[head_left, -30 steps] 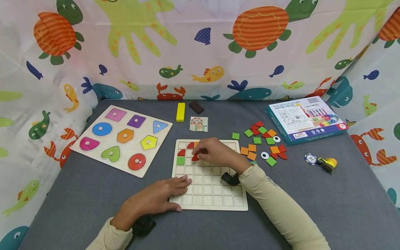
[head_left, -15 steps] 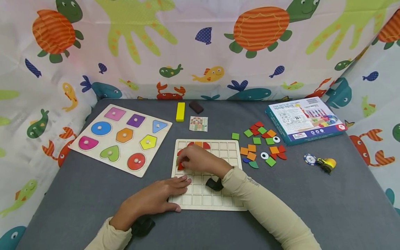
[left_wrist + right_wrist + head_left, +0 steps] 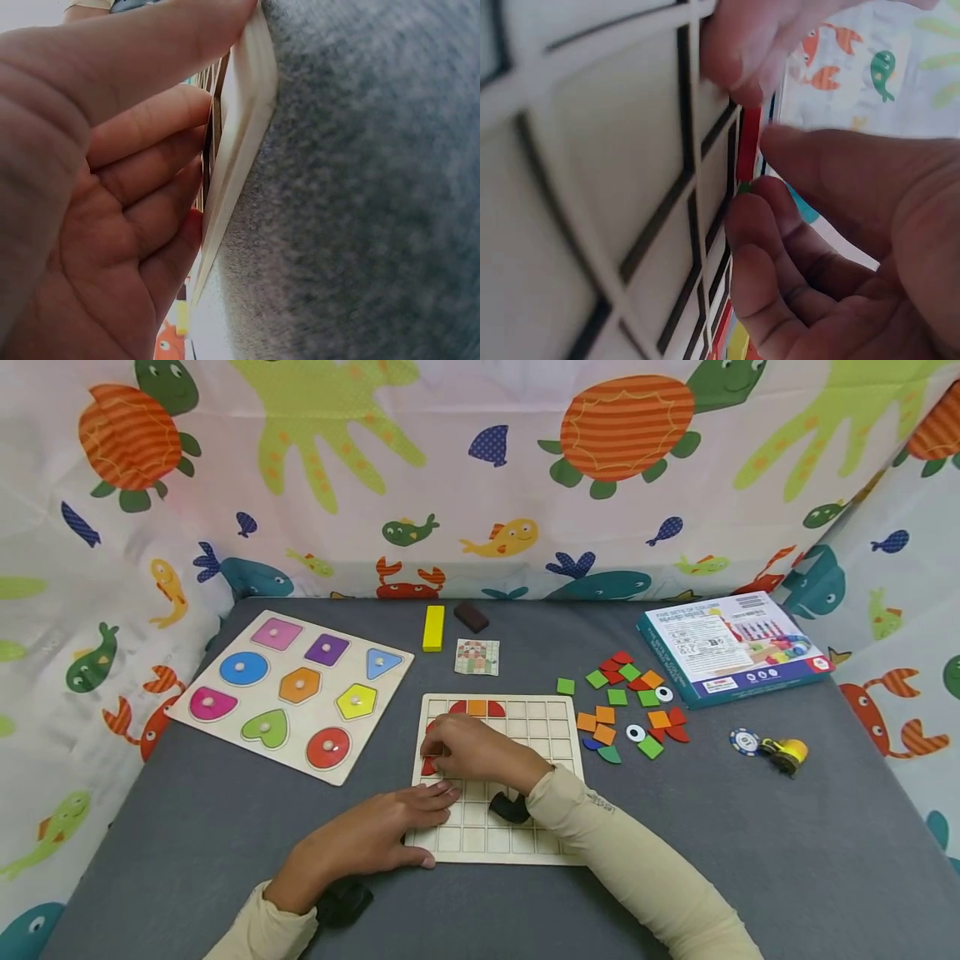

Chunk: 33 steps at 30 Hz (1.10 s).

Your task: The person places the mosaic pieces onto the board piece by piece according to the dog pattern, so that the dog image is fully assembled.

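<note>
A pale wooden grid board lies on the table. At its left side, my right hand pinches a red quarter-circle tile between thumb and fingertips, low over the cells. The right wrist view catches that tile's red edge by the thumb tip. My left hand rests flat on the board's lower left corner, fingers straight, thumb along the front edge. In the top row sit an orange square tile and a red quarter-circle tile beside it. My right hand hides several left cells.
Loose tiles, such as a green square and an orange square, lie right of the board. A shape puzzle is at left. Behind stand a yellow block, dark block and pattern card. A box lies back right.
My right hand has moved left and toward the front with the red tile, uncovering the top-row tiles. My left hand stays on the board's corner.
</note>
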### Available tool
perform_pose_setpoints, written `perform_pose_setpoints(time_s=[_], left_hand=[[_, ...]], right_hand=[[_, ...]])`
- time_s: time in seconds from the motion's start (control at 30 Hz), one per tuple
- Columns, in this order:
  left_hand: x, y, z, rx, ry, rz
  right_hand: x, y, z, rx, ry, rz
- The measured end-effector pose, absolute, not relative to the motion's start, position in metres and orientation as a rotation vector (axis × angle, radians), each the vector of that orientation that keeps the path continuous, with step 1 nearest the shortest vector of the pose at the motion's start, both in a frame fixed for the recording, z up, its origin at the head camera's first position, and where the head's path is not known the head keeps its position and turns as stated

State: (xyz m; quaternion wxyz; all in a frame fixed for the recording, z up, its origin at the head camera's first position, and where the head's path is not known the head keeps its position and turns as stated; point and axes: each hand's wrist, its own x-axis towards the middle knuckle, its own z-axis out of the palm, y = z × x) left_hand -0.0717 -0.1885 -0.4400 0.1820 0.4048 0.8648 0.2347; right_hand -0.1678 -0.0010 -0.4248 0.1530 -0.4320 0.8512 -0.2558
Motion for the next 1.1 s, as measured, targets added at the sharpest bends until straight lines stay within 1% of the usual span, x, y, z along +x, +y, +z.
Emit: perform_pose_setpoints(time_s=[0.27, 0.5, 0.83, 1.1], left_hand=[[-0.073, -0.189, -0.44, 1.138, 2.438, 0.669], [-0.072, -0.187, -0.439, 1.117, 2.432, 0.664], [-0.072, -0.186, -0.44, 1.056, 2.427, 0.668], [-0.071, -0.186, -0.441, 1.038, 2.429, 0.665]], right_hand=[[-0.17, -0.001, -0.427, -1.285, 2.435, -0.719], [-0.169, 0.005, -0.424, -1.235, 2.44, -0.739], [-0.179, 0.058, -0.416, -1.134, 2.527, -0.917], [-0.184, 0.107, -0.416, -0.95, 2.616, -0.966]])
